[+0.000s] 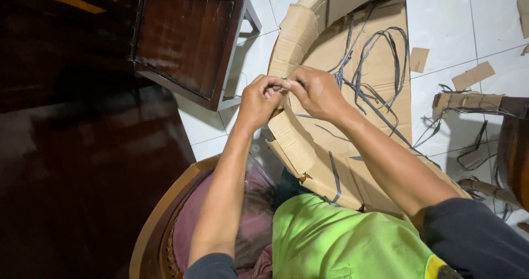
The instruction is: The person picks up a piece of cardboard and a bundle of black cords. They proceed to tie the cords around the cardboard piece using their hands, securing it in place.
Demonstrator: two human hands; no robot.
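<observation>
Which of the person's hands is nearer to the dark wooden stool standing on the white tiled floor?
Left. The left hand is just right of the dark wooden stool; the right hand is further right, over the cardboard.

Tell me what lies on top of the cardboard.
Dark straps loop loosely across the cardboard. Both hands, left and right, meet at its edge, pinching something small. Their fingers cover it, so what they pinch cannot be told.

White tiled floor [485,20] with cardboard scraps [473,75], perhaps loose grey strapping [475,157]
</observation>
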